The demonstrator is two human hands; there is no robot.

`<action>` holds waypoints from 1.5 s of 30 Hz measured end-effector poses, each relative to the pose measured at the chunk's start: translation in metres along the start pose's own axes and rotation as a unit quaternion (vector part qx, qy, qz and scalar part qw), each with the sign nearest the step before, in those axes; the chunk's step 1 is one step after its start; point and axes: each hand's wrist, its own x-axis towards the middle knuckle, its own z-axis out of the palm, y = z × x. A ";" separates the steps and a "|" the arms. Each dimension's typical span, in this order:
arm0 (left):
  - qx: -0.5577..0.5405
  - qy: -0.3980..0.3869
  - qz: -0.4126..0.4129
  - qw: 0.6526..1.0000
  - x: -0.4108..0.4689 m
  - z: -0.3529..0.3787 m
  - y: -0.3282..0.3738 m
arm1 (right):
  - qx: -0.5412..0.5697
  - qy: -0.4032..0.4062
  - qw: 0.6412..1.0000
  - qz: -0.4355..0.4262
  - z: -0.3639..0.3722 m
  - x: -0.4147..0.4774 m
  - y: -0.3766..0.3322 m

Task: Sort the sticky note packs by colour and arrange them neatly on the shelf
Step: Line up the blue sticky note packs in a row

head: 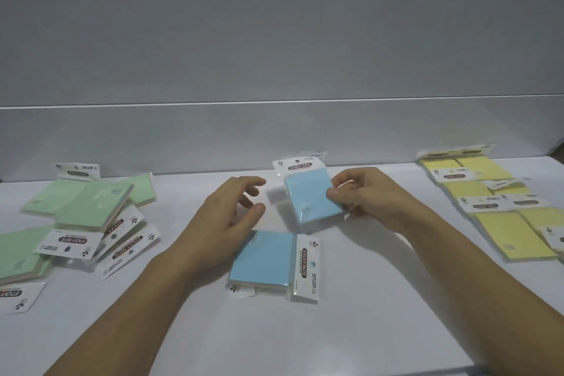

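The right hand (pixel 363 198) pinched a blue pack (pixel 312 197) by its edge above a white shelf (pixel 366 299); the left hand (pixel 225 220) hovered open and empty beside it.

The shelf (pixel 351 330) is plain white, and the wall (pixel 274 24) behind it is a flat pale grey. The green packs (pixel 88 207) are a soft mint, the two blue packs (pixel 311 195) a light sky blue, the yellow packs (pixel 500 223) a pale lemon. Every pack carries a white header card (pixel 305 265) with a dark oval label bearing pale lettering, and small black marks. On the lower blue pack's card sits a small teal dot.
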 end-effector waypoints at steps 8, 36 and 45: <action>0.046 -0.058 -0.005 0.997 -0.001 -0.002 0.001 | -0.102 0.106 0.989 0.021 0.008 0.009 0.009; 0.070 -0.227 0.032 0.971 -0.012 -0.037 0.008 | -0.157 0.110 0.980 0.048 0.015 0.001 0.006; 0.012 -0.057 0.070 0.996 -0.006 -0.022 0.007 | -0.015 0.048 0.995 -0.085 0.026 -0.011 -0.002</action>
